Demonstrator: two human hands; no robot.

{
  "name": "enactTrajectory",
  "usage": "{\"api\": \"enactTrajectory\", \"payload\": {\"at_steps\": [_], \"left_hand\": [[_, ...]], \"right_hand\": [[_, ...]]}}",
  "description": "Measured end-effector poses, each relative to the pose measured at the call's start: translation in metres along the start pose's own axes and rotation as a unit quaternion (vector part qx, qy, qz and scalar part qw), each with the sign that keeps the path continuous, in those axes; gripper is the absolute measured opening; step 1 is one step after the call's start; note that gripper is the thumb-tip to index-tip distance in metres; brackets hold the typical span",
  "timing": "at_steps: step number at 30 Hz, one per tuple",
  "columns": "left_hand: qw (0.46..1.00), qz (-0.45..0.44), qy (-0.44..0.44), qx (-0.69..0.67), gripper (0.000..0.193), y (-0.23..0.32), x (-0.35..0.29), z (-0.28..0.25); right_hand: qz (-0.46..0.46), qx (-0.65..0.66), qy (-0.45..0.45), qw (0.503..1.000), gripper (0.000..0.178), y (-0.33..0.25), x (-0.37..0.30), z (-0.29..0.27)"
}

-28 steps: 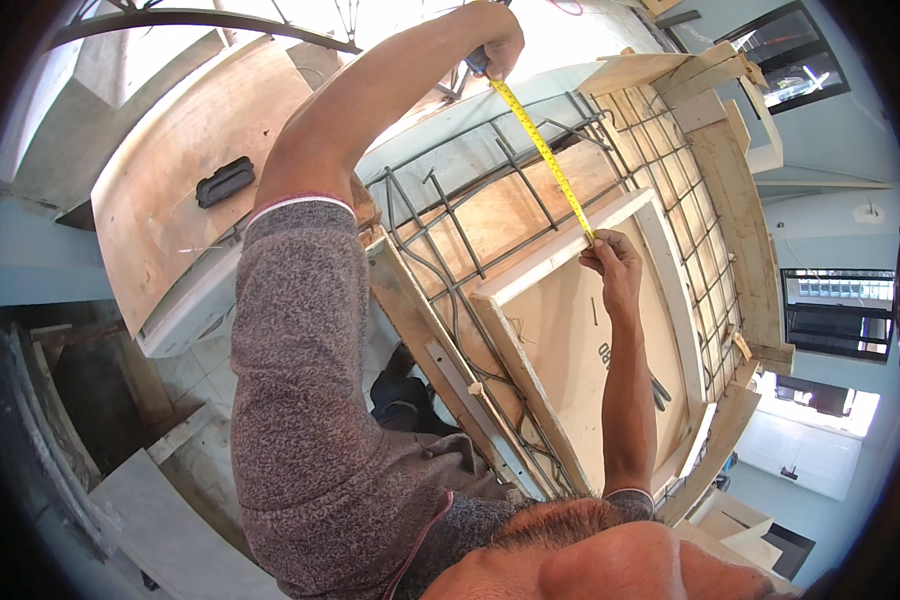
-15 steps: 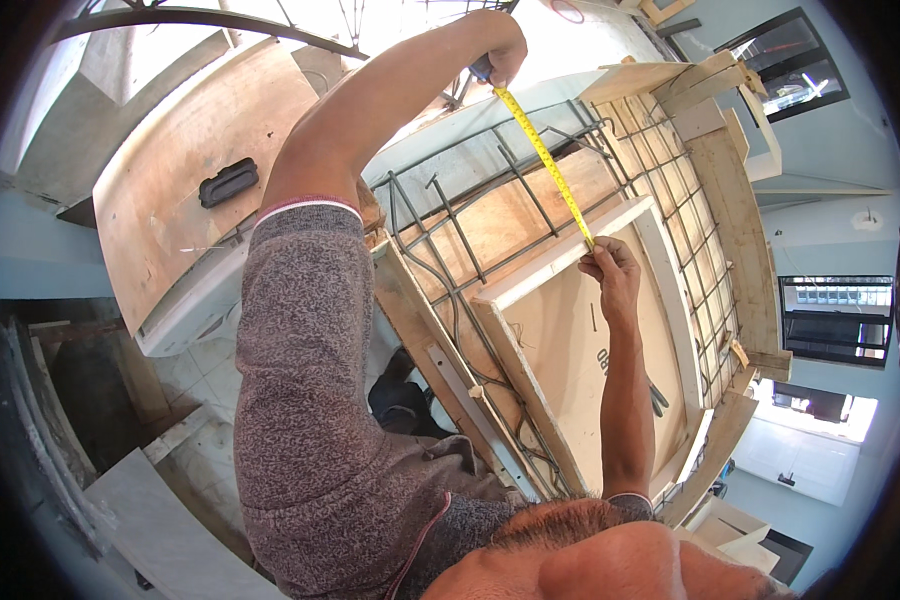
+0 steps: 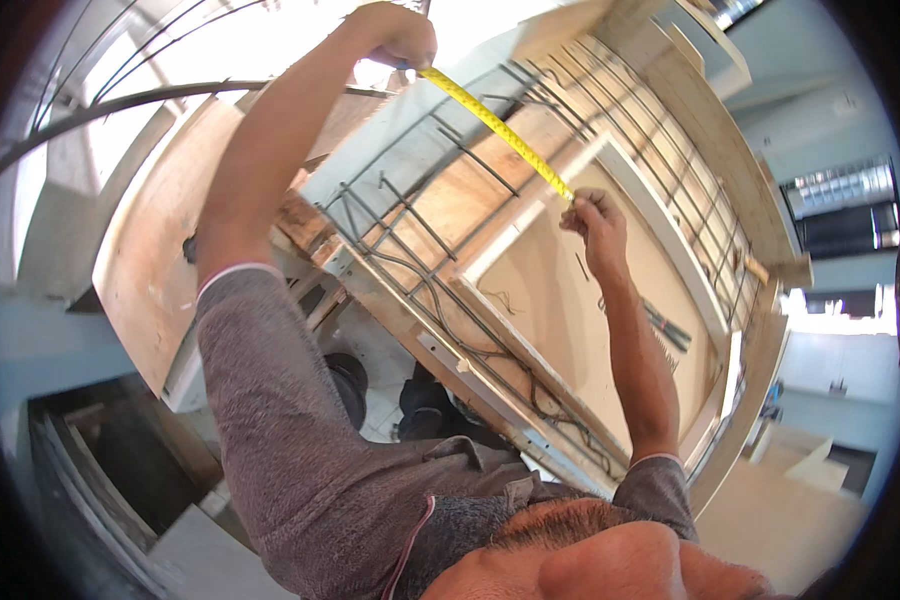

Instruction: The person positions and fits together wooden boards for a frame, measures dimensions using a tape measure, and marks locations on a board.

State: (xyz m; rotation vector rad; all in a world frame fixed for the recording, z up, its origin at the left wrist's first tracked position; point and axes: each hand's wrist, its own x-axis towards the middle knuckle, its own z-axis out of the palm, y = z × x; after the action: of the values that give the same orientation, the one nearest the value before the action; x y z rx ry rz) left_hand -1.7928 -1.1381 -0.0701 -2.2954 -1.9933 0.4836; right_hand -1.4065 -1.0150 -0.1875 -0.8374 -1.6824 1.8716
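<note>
My left hand (image 3: pixel 402 38), at the far side, is closed around a tape measure, its case mostly hidden by the fingers. From it the yellow tape blade (image 3: pixel 495 127) runs straight down to the right across steel bars and plywood. My right hand (image 3: pixel 598 220) pinches the blade's near end above the far edge of a wooden frame (image 3: pixel 660 222). Inside that frame lies a flat tan panel (image 3: pixel 560 300). A hand tool with dark handles (image 3: pixel 667 328) rests on the panel, partly behind my right forearm.
Bent steel bars (image 3: pixel 410 208) and a bar grid (image 3: pixel 685 180) surround the frame within a timber formwork (image 3: pixel 760 200). Another plywood-topped piece (image 3: pixel 150 265) stands at left. A dark round container (image 3: pixel 346 385) sits on the floor beside my legs.
The view has turned, and the scene sits tilted differently. My left hand with the tape measure has shifted left, so the blade slants more. My right hand still pinches its end.
</note>
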Motion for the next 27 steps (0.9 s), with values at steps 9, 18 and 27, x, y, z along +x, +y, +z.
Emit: {"api": "enactTrajectory", "payload": {"at_steps": [9,18,27], "left_hand": [[0.855,-0.086,0.115,-0.499,0.027,0.122,0.019,-0.105],[0.481,0.041,0.243,-0.842,0.023,0.396,0.096,-0.192],[0.366,0.093,0.217,-0.9,0.022,0.635,0.156,-0.248]], "right_hand": [[-0.1,0.135,0.064,0.984,0.051,-0.122,-0.073,-0.047],[-0.327,-0.409,0.052,0.85,0.077,-0.17,-0.201,-0.114],[-0.131,-0.52,0.027,0.843,0.055,-0.187,-0.387,-0.352]]}}
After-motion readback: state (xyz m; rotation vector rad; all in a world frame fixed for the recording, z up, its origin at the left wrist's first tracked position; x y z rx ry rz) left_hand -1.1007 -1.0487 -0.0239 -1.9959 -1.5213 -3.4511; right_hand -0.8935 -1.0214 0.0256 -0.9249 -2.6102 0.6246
